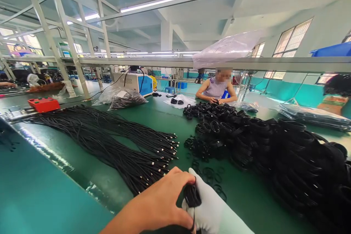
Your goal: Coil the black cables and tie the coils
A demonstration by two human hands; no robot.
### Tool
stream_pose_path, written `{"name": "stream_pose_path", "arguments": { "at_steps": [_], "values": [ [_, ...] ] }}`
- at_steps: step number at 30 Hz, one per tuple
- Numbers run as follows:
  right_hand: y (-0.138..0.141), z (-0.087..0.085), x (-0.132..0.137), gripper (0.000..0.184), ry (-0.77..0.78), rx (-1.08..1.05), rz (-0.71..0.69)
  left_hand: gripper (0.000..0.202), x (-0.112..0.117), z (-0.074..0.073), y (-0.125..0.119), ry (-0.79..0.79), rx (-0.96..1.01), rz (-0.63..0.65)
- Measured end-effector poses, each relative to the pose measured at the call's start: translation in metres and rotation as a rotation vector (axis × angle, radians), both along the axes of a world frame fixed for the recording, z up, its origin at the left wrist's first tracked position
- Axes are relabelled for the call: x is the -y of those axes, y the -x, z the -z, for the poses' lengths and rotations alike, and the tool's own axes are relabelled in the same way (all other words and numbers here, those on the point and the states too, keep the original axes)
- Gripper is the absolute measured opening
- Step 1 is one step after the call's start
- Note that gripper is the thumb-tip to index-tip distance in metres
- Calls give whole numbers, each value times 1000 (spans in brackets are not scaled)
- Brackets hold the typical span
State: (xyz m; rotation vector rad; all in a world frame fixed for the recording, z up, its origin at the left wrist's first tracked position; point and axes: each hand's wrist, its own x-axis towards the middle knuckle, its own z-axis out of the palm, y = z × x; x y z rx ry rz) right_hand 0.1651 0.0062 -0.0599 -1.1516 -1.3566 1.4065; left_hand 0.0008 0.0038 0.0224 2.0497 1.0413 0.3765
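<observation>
A small coil of black cable is held between my two hands at the bottom middle. My right hand, in a white glove, is closed around the coil; most of its fingers are hidden. My left hand is bare and curves over the coil from the left. A thin black band loops at its index finger and thumb, beside the coil. Loose black bands lie on the table just beyond my right hand. Left of my hands, long straight black cables are laid out with their light-tipped connectors toward me.
A large heap of coiled black cables fills the right of the green table. Across it sits a person with both hands at the heap. A red control box, a plastic bag and a white-and-blue machine stand farther left.
</observation>
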Motion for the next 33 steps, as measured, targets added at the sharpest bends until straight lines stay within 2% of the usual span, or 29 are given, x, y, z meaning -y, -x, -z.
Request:
{"name": "stream_pose_path", "arguments": {
  "at_steps": [4, 6, 8, 10, 11, 12, 14, 15, 17, 20, 22, 24, 26, 27, 29, 31, 33],
  "values": [
    [5, -2, 2, 82, -10, 53, 37, 50, -4, -2, -12, -164, -238, -16],
    [7, -9, 6, 78, -41, 97, 70, 47, -13, -6, -12, -120, -298, 55],
    [8, -20, 11, 67, -99, 166, 141, 30, -22, -9, -7, 2, -210, 124],
    [6, -32, 14, 49, -194, 259, 232, 12, -27, -7, -3, 52, -86, 94],
    [4, -37, 15, 40, -225, 277, 243, 17, -27, -4, -2, 37, -52, 58],
    [1, -42, 16, 35, -218, 243, 197, 22, -26, -1, -2, 10, -47, 26],
    [-7, -46, 19, 35, -115, 21, -13, 21, -21, 7, -5, -1, -83, 36],
    [-10, -47, 20, 38, -51, -139, -124, 19, -18, 9, -6, 53, -95, 62],
    [-14, -44, 21, 43, 22, -430, -263, 16, -15, 10, -8, 283, -70, 75],
    [-13, -37, 18, 46, 25, -654, -383, 12, -15, 2, -8, 623, 232, -78],
    [-9, -32, 15, 48, 31, -733, -463, 15, -14, -4, -6, 663, 532, -215],
    [-5, -29, 12, 46, 36, -771, -461, 23, -11, -7, -5, 632, 728, -297],
    [-3, -26, 11, 45, 61, -754, -406, 28, -7, -7, -5, 542, 741, -345],
    [-3, -25, 11, 46, 84, -729, -380, 29, -6, -7, -5, 447, 692, -370],
    [-2, -22, 12, 45, 146, -668, -361, 34, -3, -6, -7, 150, 528, -365],
    [0, -17, 13, 39, 195, -610, -354, 40, -2, -5, -11, -181, 334, -271],
    [1, -11, 13, 34, 221, -584, -344, 44, -2, -3, -15, -386, 171, -162]
  ]
}}
